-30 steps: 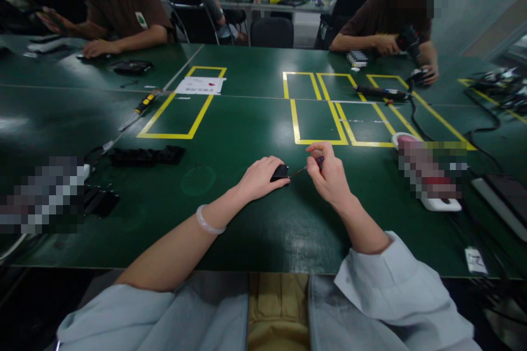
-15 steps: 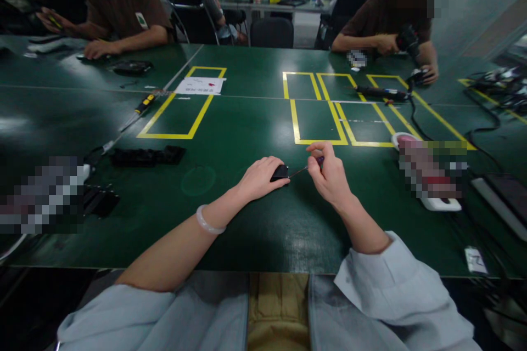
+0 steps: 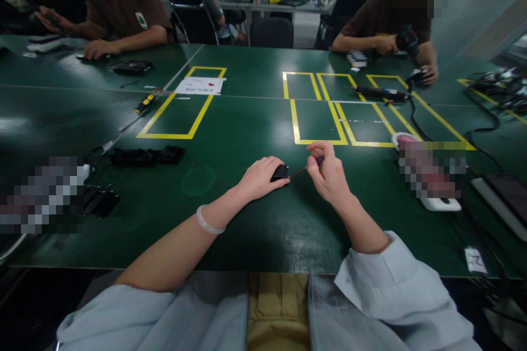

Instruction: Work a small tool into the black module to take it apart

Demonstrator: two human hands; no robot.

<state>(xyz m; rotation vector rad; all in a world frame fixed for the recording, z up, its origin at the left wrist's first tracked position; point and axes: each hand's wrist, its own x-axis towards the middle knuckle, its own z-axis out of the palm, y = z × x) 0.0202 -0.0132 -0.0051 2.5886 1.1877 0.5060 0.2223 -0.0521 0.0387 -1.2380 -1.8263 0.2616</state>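
My left hand (image 3: 263, 176) is closed around a small black block-like part (image 3: 280, 173), holding it on the green table; the fingers hide much of it. In my right hand (image 3: 327, 171) is a screwdriver (image 3: 319, 160) with a dark purple handle and a thin metal shaft. Its shaft points left, and the tip meets or nearly meets the right end of the black part. Thumb and fingers wrap the handle and cover most of it.
Black parts (image 3: 146, 156) lie to the left, near a yellow-and-black screwdriver (image 3: 146, 103). Yellow tape rectangles (image 3: 321, 142) mark the green table (image 3: 247, 120). A black corded tool (image 3: 382, 92) lies at the right, beyond a white-edged item (image 3: 442, 204). Co-workers sit across the table.
Both of my hands, the black part and the screwdriver stay almost exactly in place. The co-worker's raised hand at the far left has shifted slightly.
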